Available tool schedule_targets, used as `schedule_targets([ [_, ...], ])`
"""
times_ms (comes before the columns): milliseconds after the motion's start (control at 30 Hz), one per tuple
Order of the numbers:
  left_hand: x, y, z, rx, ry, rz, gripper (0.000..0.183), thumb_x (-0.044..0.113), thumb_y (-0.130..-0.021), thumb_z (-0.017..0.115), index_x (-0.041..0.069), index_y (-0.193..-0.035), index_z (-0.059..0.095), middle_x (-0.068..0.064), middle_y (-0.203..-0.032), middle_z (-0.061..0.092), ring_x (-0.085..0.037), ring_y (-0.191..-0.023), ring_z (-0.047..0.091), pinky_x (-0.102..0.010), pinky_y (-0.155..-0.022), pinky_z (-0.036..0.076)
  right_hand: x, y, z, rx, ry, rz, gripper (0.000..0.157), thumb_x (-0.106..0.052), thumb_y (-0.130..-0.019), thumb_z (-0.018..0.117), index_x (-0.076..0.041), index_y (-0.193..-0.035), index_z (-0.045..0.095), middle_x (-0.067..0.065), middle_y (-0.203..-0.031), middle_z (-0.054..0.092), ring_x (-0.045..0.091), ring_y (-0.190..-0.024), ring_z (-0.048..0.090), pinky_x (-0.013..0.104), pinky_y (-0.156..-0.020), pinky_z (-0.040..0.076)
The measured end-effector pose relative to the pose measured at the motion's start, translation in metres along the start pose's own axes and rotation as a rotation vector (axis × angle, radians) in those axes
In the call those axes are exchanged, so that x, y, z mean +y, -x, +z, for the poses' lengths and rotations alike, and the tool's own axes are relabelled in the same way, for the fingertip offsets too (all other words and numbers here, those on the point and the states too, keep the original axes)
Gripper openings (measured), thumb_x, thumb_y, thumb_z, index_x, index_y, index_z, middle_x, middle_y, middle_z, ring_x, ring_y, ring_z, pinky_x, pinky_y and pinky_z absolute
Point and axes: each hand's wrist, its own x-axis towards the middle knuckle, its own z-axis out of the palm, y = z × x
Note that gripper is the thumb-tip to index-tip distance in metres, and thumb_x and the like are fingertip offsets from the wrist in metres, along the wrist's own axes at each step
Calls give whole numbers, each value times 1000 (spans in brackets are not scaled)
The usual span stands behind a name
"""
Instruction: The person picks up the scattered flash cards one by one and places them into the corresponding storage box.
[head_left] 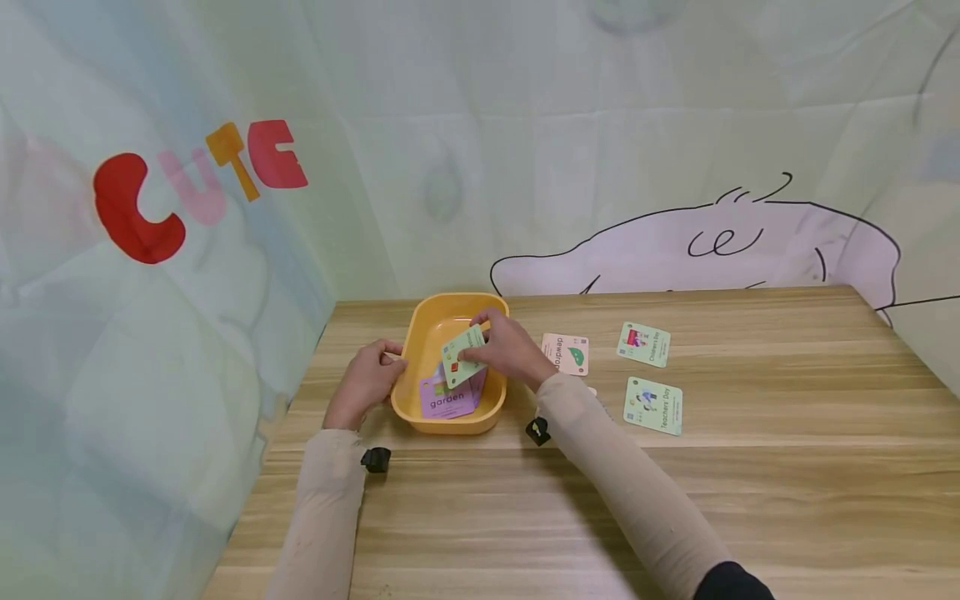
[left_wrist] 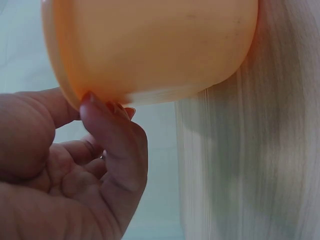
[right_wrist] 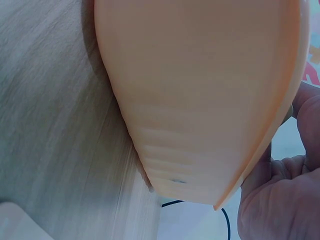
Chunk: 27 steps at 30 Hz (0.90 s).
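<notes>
A yellow plastic bin [head_left: 450, 426] stands on the wooden table. My left hand [head_left: 367, 379] pinches its left rim between thumb and fingers; the left wrist view shows the fingertips on the bin wall [left_wrist: 160, 45]. Over the inside of the bin, my right hand [head_left: 513, 346] holds a green picture card [head_left: 459, 357] by its right edge, tilted. Under that card lie purple cards, the top one a "garden" card [head_left: 447, 402]. In the right wrist view the bin's outer side hides the held card, and part of the right hand [right_wrist: 285, 190] shows beyond the rim.
Right of the bin lies a pink "dewdrop" card [head_left: 573, 357], partly behind the right wrist. Farther right are a green "Children's Day" card [head_left: 643, 344] and a green "Teachers' Day" card [head_left: 654, 406]. A printed cloth [head_left: 420, 167] hangs behind the table [head_left: 787, 500].
</notes>
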Motion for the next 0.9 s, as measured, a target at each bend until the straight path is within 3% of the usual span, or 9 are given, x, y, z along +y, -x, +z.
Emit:
schedule_targets([
  [900, 1, 1, 0, -3, -6, 10, 33, 17, -106, 52, 1, -135, 54, -14, -98, 54, -21, -70, 60, -30, -57, 55, -1, 1, 0, 6, 7, -2, 54, -31, -87, 81, -16, -129, 51, 7, -116, 64, 22, -102, 64, 33, -88, 57],
])
